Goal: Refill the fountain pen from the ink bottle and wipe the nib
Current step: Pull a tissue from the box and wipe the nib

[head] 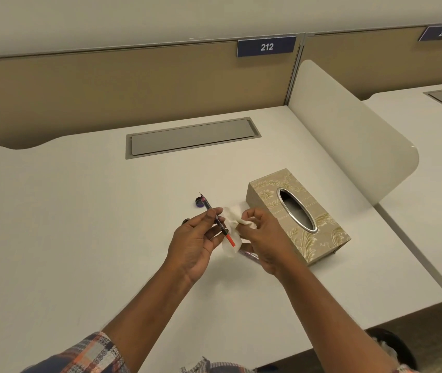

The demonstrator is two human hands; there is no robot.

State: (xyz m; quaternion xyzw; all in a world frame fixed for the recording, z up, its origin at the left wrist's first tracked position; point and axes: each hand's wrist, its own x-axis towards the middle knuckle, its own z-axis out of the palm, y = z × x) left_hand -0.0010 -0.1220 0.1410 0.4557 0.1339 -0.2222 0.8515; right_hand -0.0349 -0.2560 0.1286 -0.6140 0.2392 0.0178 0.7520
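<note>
My left hand (198, 238) pinches a slim fountain pen (216, 219) with a dark body and an orange-red rear end. Its nib points up and away from me. My right hand (263, 238) grips a crumpled white tissue (232, 230) that touches the lower part of the pen. Behind the pen a small purple bottle cap (199, 202) lies on the desk. A dark round thing, perhaps the ink bottle (186, 221), peeks out behind my left fingers. A translucent purple pen part (249, 255) lies on the desk under my right hand.
A beige floral tissue box (319, 232) with an oval metal-rimmed slot stands right of my hands. A grey cable flap (191, 137) is set in the white desk (79, 224) farther back. A curved white divider (349, 135) bounds the right side, and a tan partition (106, 84) the back.
</note>
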